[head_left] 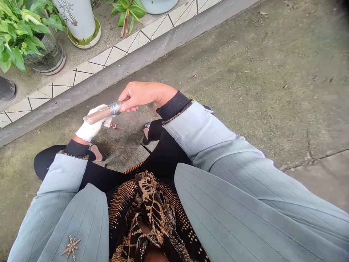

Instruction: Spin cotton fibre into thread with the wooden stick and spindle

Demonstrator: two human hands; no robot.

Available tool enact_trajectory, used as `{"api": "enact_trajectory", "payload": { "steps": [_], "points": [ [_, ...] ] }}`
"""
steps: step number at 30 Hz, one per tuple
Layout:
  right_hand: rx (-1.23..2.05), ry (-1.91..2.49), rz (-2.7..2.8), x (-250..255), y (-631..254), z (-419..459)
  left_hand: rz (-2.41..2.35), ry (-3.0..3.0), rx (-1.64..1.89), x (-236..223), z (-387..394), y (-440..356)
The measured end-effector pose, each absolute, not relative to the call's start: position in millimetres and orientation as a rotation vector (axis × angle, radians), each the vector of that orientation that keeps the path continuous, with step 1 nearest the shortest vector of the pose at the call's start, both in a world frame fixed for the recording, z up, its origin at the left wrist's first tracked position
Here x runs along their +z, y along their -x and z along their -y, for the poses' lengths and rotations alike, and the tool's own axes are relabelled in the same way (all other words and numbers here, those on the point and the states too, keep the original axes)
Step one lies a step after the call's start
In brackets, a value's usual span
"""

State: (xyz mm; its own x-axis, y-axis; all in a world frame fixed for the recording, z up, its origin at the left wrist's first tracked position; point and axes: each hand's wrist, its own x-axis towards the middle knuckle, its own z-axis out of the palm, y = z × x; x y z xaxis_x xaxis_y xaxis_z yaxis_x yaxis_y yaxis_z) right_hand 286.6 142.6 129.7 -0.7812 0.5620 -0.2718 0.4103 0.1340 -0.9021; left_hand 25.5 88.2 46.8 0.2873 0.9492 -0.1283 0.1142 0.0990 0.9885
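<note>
A light-brown wooden stick (97, 116) with silver wire (114, 107) coiled around it is held out over the ground. My right hand (140, 95), bare, grips it at the coil's right side, thumb and fingers pressed together. In a white glove, my left hand (91, 127) is closed under the stick, which lies across its palm and fingers. A small reddish-brown piece (114, 126) pokes out below the gloved fingertips; its kind is unclear. Beneath my right wrist shows a pale brown thing (152, 109), mostly hidden by the hand.
Beyond my hands runs a low grey kerb (131, 69) edged with white tiles (114, 55). Behind it stand a white pot (77, 22), a glass pot (47, 58) and leafy plants (24, 36). Concrete ground (245, 80) stretches rightward. My shoes (146, 134) are below.
</note>
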Motion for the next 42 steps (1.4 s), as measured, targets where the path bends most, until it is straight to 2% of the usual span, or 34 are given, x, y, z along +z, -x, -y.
{"api": "enact_trajectory", "payload": {
  "steps": [8, 15, 21, 23, 31, 36, 40, 42],
  "points": [
    [1.683, 1.014, 1.945, 115.3, -262.4, -135.9, -1.017, -0.959, 0.992, 57.4, -84.0, -44.9],
    [1.869, 0.671, 1.783, 114.6, -253.0, -130.9, -1.002, -1.027, 1.046, 60.8, -94.7, -48.9],
    [1.944, 0.629, 1.606, 131.4, -257.6, -126.5, -1.02, -1.428, 0.657, 48.0, -94.8, -39.8],
    [1.887, 0.589, 1.614, 131.3, -257.7, -128.2, -1.047, -1.464, 0.625, 46.0, -93.8, -38.3],
    [1.829, 0.82, 1.14, 137.7, -261.6, -140.2, -1.112, -1.271, 1.061, 50.0, -99.0, -42.1],
    [1.818, 0.846, 1.189, 138.2, -267.9, -138.5, -1.481, -1.213, 1.041, 19.2, -113.3, -16.8],
    [1.948, 0.653, 1.376, 130.9, -266.2, -132.7, -1.891, -1.693, 0.791, 12.6, -118.1, 2.4],
    [2.003, 0.462, 1.392, 126.6, -260.5, -130.3, -1.819, -2.016, 0.673, 19.3, -116.4, 1.3]
  ]
}}
